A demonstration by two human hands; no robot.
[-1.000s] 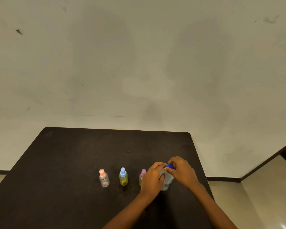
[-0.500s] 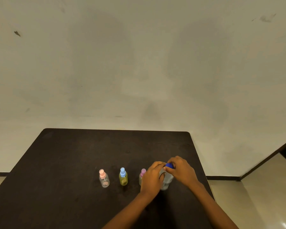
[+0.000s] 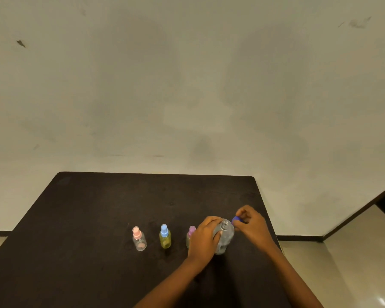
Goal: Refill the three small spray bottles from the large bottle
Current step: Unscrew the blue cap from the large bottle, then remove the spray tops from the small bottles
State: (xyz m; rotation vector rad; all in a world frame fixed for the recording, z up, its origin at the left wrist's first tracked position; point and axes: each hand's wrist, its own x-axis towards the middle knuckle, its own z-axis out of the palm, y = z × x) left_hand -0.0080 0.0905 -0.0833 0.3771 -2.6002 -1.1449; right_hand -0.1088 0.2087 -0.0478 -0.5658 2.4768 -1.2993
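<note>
From the bottom edge of the frame, right of centre, the left forearm (image 3: 171, 278) and the right forearm (image 3: 291, 274) reached up over the dark table (image 3: 87, 218).

The left hand (image 3: 203, 240) was curled round the body of the large bottle (image 3: 225, 237), gripping it from its left side. This clear-walled bottle stood upright on the table, low and right of centre in the frame, and its threaded neck was uncovered.

Just right of that neck, the right hand (image 3: 252, 223) pinched the blue cap (image 3: 236, 220) between thumb and fingertips, with the remaining fingers bent inward. The cap was off the neck and a little apart from it, at about the neck's height.

Left of the large bottle, the three small bottles stood upright in a row with their tops on. The purple-topped spray bottle (image 3: 191, 231) was closest to the left hand and half hidden behind it; whether they touched could not be told. Next came the blue-topped spray bottle (image 3: 165, 237) with its yellow-green body. The pink-topped spray bottle (image 3: 139, 240), which was clear-bodied, ended the row on the left. The liquid levels could not be made out.

Beyond the table's far edge, pale floor (image 3: 353, 252) showed at the lower right, bordered by a dark baseboard (image 3: 298, 237). The stained wall (image 3: 187, 85) filled the upper frame and carried a dark mark (image 3: 21, 43) at the upper left.
</note>
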